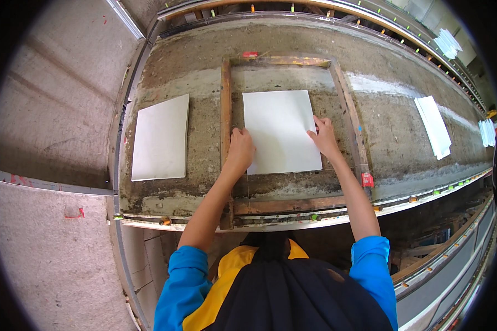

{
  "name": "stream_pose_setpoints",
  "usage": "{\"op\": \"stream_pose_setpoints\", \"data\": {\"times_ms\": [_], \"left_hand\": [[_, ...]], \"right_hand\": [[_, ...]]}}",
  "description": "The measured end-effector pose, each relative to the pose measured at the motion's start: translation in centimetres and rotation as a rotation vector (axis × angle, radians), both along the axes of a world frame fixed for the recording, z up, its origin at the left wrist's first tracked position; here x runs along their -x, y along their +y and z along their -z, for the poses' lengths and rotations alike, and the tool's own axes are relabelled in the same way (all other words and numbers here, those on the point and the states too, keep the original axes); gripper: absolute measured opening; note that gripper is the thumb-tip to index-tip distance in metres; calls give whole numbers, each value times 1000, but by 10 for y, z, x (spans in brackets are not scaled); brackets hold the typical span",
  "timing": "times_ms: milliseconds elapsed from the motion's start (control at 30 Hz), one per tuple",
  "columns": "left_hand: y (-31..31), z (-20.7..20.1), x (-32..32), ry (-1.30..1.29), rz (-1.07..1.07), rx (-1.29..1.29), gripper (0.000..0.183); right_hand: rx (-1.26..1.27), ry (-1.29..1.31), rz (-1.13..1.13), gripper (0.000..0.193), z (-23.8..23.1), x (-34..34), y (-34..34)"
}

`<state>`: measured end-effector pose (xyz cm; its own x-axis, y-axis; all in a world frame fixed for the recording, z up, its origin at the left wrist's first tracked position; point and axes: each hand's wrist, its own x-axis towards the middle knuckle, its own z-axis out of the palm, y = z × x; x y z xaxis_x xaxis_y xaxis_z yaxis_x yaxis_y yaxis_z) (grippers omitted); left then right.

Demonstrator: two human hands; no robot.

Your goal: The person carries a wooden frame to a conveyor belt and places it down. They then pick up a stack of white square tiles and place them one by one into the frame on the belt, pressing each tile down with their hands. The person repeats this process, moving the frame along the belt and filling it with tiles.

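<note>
Our left hand (241, 148) and right hand (324, 138) touch opposite side edges of the white paper (280, 135), long axis near-to-far; whether they grip, we cannot tell.

The left hand (241, 148) covers part of the left edge of the white paper (281, 127); how many sheets lie there cannot be told. The forearms (354, 193) hide stretches of the wooden frame (225, 99) along the near edge of the worktop (392, 132). Beneath that edge, shadowed objects (433, 238) are indistinct. The lower picture edge cuts off both blue sleeves (183, 276).
</note>
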<state>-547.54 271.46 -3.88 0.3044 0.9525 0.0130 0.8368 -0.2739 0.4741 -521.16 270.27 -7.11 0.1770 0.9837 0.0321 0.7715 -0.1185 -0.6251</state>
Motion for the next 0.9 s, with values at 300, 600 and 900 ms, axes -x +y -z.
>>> {"op": "stream_pose_setpoints", "data": {"times_ms": [300, 600, 900], "left_hand": [[-6, -18, -12, 136, 25, 161, 44], [34, 19, -57, 44, 131, -386, 58], [44, 35, -66, 109, 10, -388, 68]], "right_hand": [[23, -103, -23, 62, 2, -4, -1], [-404, -339, -265, 47, -22, 56, 1], [-345, -445, -335, 50, -3, 54, 22]]}}
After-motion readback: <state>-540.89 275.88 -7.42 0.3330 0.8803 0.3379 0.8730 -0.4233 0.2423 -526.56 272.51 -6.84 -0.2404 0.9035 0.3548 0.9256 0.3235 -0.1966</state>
